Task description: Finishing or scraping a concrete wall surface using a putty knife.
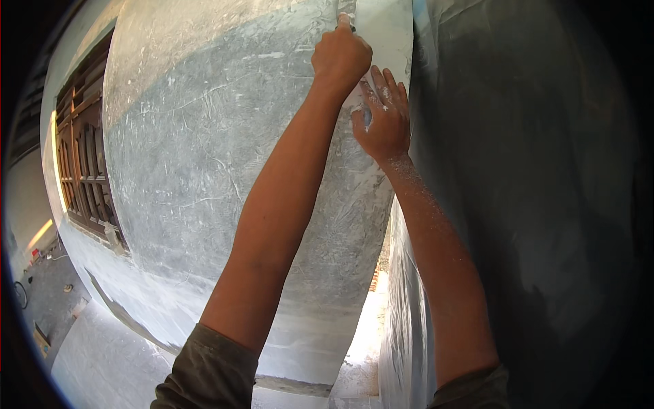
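Observation:
My left hand is raised high against the grey plastered wall, close to its right edge. Its fingers are curled round a flat grey scraper, with the index finger stretched along it. Only part of the scraper shows, as the upper picture edge cuts it off and the hand hides its handle. Just below and to the right, my right hand lies on the wall with its fingers stretched out, holding nothing. White powder dusts its fingers and wrist.
A brown wooden window with bars is set in the wall at the left. Dark sheeting hangs along the right, beside a bright gap at the wall's edge. Small items lie on the floor at the far left.

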A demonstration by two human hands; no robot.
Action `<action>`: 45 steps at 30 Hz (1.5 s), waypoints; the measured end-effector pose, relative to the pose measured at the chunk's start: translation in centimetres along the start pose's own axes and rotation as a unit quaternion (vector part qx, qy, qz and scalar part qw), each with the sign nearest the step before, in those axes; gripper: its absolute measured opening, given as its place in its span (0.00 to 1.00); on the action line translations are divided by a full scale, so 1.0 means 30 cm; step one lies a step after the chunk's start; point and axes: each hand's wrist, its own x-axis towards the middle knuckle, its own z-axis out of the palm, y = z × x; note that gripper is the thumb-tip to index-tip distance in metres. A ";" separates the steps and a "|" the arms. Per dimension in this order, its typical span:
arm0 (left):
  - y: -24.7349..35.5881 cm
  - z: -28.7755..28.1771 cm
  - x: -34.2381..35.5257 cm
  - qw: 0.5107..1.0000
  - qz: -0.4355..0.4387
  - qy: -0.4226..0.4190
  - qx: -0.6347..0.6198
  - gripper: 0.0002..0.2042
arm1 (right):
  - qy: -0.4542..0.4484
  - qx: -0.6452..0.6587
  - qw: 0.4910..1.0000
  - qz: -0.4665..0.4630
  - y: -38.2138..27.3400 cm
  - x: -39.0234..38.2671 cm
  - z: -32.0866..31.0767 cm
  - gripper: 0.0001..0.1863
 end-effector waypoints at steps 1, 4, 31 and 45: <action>-0.007 -0.002 0.021 1.000 -0.003 0.003 0.003 0.28 | -0.001 0.004 1.000 -0.002 -0.008 0.004 0.007 0.26; -0.007 0.012 0.016 1.000 0.000 0.004 0.002 0.29 | 0.000 0.005 1.000 0.000 0.003 -0.001 0.007 0.26; -0.076 -0.012 -0.133 0.999 -0.016 -0.050 0.006 0.30 | 0.016 0.053 0.998 0.002 0.034 0.002 0.001 0.26; -0.179 -0.077 -0.094 0.975 0.005 -0.212 -0.071 0.35 | -0.073 0.542 0.733 0.405 -0.204 0.098 -0.114 0.35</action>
